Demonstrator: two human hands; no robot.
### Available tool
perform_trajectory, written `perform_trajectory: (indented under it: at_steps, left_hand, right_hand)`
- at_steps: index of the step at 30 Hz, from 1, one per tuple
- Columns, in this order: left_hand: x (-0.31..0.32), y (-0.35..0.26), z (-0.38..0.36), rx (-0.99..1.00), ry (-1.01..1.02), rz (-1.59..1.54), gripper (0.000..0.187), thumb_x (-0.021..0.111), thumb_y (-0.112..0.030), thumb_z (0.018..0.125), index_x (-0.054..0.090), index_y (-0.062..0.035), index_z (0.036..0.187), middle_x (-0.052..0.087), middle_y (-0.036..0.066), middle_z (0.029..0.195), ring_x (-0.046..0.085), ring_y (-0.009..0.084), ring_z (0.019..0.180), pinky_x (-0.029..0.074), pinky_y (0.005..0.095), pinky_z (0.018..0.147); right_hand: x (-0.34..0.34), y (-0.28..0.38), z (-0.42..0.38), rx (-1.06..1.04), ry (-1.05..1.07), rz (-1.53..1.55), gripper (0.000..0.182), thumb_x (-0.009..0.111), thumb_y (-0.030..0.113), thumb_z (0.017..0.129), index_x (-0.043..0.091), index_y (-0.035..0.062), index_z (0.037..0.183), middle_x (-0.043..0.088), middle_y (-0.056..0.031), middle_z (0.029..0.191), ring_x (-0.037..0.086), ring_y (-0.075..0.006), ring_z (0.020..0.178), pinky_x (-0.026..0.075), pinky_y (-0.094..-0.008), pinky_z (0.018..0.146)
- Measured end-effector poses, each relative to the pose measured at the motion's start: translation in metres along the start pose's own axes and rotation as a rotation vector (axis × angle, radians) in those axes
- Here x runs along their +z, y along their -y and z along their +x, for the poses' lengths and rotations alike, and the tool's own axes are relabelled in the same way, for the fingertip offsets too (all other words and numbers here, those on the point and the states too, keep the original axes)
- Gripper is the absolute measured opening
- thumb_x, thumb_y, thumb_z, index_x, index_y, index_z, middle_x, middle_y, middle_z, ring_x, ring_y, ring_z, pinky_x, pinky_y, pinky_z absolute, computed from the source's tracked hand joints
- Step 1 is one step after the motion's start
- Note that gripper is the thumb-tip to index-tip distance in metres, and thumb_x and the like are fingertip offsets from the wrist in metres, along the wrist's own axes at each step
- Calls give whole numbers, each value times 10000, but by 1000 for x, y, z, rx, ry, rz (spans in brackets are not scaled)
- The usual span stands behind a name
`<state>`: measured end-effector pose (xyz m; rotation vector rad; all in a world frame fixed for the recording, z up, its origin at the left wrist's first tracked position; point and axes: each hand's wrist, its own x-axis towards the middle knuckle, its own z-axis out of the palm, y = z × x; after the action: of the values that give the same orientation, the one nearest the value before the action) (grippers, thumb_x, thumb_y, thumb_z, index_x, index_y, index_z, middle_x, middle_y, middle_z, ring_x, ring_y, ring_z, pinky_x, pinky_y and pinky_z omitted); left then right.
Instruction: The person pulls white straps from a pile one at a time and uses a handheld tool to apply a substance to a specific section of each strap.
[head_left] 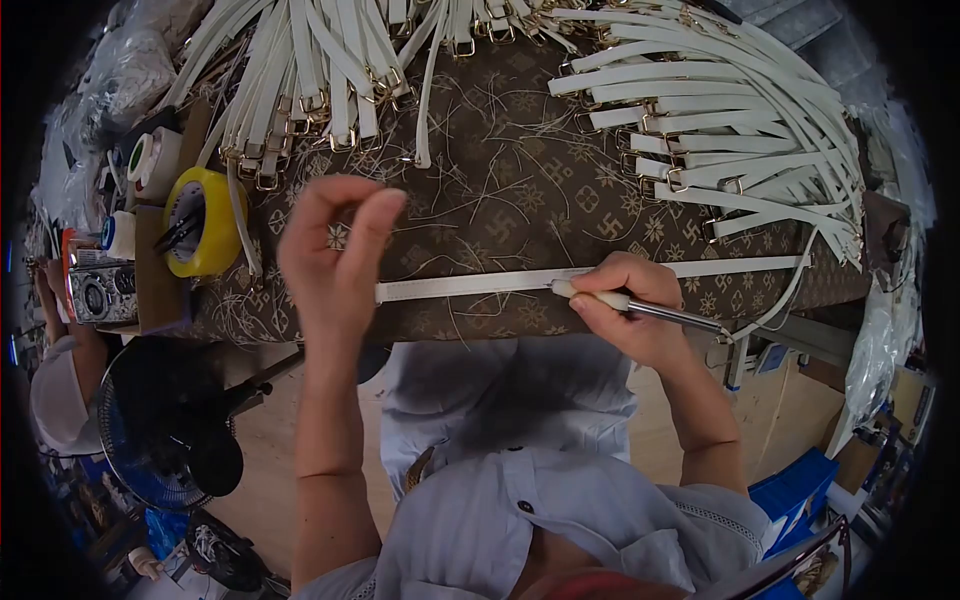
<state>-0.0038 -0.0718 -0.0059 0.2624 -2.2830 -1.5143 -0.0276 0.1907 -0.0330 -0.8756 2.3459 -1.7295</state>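
Note:
A narrow white strap (440, 287) with a stitched edge lies across the patterned brown cloth in front of me. My right hand (640, 305) is closed round a pen-shaped tool (672, 316) with a pale grip and a silver barrel. The tool's tip touches or hovers just over the middle of the strap. Raised above the strap's left end is my left hand (335, 255), slightly blurred, its fingers curled and the thumb meeting the forefinger. Whatever this pinch holds, if anything, is too small to make out.
White straps with gold buckles (720, 130) are heaped along the far side. Loose threads litter the cloth (490, 225). A yellow tape roll (207, 222) stands by a cardboard box (160, 275) on the left. Below it is a black fan (170, 425). Another person's arm (85, 365) shows at far left.

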Motion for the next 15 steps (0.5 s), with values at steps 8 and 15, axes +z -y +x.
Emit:
perform_trajectory:
  at_steps: [8, 15]
  left_hand:
    - [-2, -28, -38, 384, 381, 618, 446, 787, -321, 651, 635, -85, 997, 551, 48, 986, 513, 244, 908, 335, 382, 868]
    - [16, -14, -49, 396, 430, 632, 207, 751, -247, 701, 636, -110, 805, 544, 11, 840, 506, 214, 828, 340, 374, 784]
  right_hand:
    - [3, -2, -2, 5, -33, 78, 131, 725, 19, 745, 652, 42, 852, 655, -62, 753, 616, -122, 632, 455, -233, 549]
    - [3, 0, -3, 64, -46, 91, 127, 719, 16, 754, 657, 36, 864, 654, -58, 752, 607, -101, 632, 457, -223, 554]
